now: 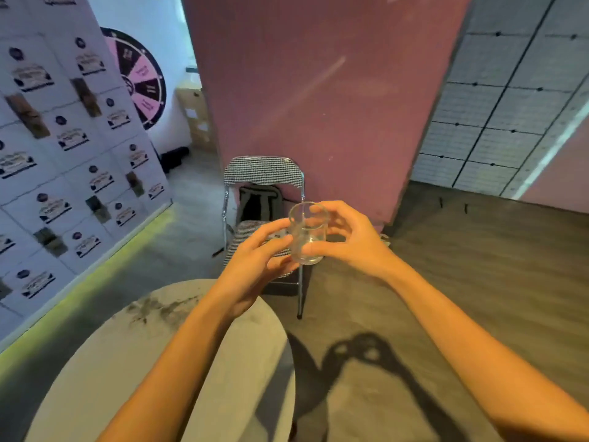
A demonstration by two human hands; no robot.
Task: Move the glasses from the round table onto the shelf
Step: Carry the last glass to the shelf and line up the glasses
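One clear empty glass point(307, 234) is held upright in the air, in front of me and beyond the round table's far edge. My right hand point(347, 240) grips it from the right, thumb on the lower front and fingers curled round the back near the rim. My left hand point(255, 260) is at its left side, with nearly straight fingers touching the glass wall and the thumb near its base. The round grey table point(105, 371) lies below my left forearm, and I see no glasses on the part in view. No shelf is in view.
A folding chair point(263, 173) with a checked seat and back stands just behind the glass, with a dark bag on it. A pink pillar point(318, 90) rises behind the chair. A printed panel wall point(63, 154) runs along the left. Wooden floor point(478, 266) stretches to the right.
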